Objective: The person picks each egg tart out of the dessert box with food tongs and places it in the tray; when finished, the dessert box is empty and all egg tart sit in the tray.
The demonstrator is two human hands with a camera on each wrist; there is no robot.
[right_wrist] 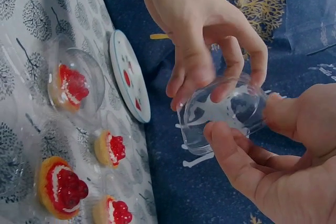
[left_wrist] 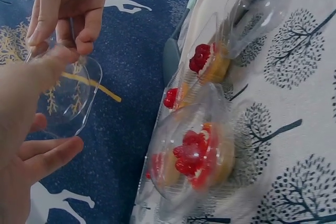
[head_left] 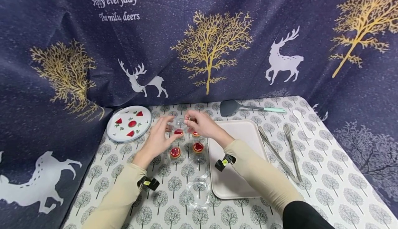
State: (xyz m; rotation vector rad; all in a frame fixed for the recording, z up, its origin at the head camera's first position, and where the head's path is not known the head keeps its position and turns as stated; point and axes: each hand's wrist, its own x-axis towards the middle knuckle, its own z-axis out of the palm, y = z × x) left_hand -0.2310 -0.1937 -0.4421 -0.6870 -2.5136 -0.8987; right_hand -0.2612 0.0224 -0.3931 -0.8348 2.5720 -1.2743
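Observation:
Above the far end of the table, both hands hold a small clear plastic lid (right_wrist: 220, 111) between them. My right hand (head_left: 202, 122) pinches its edge between thumb and fingers. My left hand (head_left: 160, 137) spans the lid's other side, thumb on one edge and bent fingers on the opposite one; the thumb is blurred in the right wrist view. Below are several small tarts with red fruit and white cream. The near left tart (head_left: 175, 152) sits under a clear dome, while the near right tart (head_left: 198, 147) shows beside it. The hands partly cover the far tarts (head_left: 178, 132).
Empty clear plastic containers (head_left: 198, 195) lie nearer the front. A beige tray (head_left: 236, 184) is to the right, with metal tongs (head_left: 292, 153) and a white spoon (head_left: 301, 123) beyond. A grey spatula (head_left: 230, 108) lies at the back. At left stands a watermelon-patterned plate (head_left: 124, 135).

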